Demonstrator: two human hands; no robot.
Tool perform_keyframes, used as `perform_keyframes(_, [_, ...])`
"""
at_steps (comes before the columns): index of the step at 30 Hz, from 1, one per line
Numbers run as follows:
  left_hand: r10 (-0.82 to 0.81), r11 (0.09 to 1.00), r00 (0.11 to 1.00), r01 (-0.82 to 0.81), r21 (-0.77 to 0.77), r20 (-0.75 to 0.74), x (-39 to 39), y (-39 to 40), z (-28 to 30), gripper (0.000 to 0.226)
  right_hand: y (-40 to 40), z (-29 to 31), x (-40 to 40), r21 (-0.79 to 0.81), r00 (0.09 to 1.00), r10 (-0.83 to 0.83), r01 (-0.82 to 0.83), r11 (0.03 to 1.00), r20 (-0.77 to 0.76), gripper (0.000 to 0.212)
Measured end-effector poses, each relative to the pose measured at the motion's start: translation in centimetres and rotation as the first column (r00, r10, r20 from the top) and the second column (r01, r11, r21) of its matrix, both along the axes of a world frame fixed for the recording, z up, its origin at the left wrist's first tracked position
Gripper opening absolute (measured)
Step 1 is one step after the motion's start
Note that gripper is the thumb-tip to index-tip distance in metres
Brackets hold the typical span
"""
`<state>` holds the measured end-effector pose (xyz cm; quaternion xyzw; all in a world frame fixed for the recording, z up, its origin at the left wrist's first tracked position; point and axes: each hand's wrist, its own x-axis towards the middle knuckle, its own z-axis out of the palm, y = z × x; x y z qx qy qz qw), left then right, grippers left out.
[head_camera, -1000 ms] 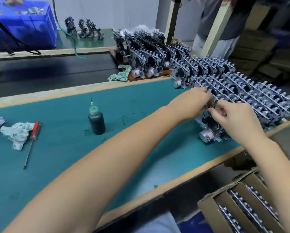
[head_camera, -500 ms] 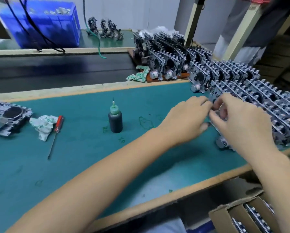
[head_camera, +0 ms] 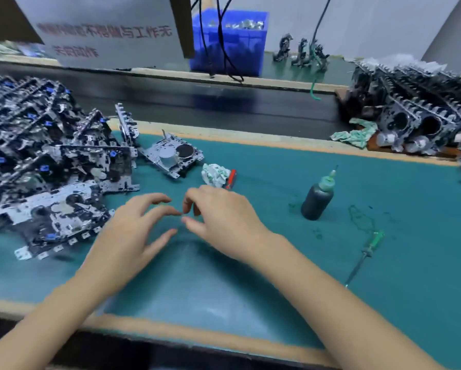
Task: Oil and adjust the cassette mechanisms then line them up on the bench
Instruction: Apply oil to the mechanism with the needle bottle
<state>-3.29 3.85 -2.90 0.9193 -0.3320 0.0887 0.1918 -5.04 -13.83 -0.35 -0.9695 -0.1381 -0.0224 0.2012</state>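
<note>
Both hands are moved off the row; left hand [head_camera: 133,231] and right hand [head_camera: 224,220] hover loosely open, empty. One mechanism [head_camera: 174,156] should be lifted flat.

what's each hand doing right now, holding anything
Left hand: open, fingers spread and loosely bent above the green bench mat, holding nothing.
Right hand: open, fingers loosely curled, nothing visible in it.
</note>
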Motion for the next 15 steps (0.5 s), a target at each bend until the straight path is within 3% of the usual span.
perform_keyframes(4, [0.276,0.923,0.945,-0.312,0.224,0.178,2.9,6.8,1.0,0.078,7.0,-1.2,4.6,0.095,0.985,0.143,-0.134,0.986,-0.095,0.044])
perform_keyframes(8, [0.421,0.801,0.893,-0.449,0.396,0.161,4.5,11.5,1.0,0.119,10.6,-1.8,7.2,0.131,0.960,0.080,-0.046,0.990,-0.270,0.049])
perform_keyframes(13, [0.364,0.750,0.896,-0.443,0.491,0.253,4.2,10.8,1.2,0.108,12.3,-2.1,8.3,0.352,0.907,0.133,0.017,0.936,-0.400,0.025])
perform_keyframes(15, [0.351,0.758,0.900,-0.436,0.485,0.259,3.8,10.2,1.5,0.101,12.2,-2.3,8.2,0.428,0.892,0.129,0.077,0.901,-0.433,0.032])
